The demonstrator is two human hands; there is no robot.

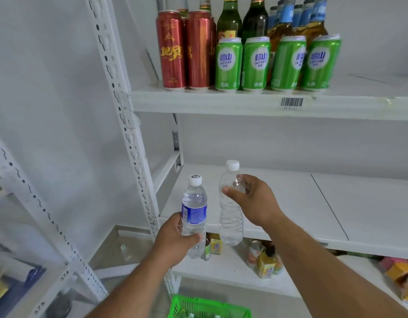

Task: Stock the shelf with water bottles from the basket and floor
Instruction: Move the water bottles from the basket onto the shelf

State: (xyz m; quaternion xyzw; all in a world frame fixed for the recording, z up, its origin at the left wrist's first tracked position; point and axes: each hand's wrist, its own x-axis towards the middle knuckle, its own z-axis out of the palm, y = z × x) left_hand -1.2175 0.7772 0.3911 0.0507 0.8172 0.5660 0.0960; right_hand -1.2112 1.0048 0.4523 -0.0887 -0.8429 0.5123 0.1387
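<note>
2 upright clear white-capped water bottles point(194, 212) point(230, 216), 1 blue-labelled

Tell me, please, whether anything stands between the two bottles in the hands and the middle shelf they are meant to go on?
Nothing visible does. The labelled bottle in the left hand and the clear bottle in the right hand face a bare stretch of the middle shelf.

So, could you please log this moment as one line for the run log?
left hand: grips labelled bottle | right hand: grips clear bottle | middle shelf: no bottles placed | basket: below
</note>
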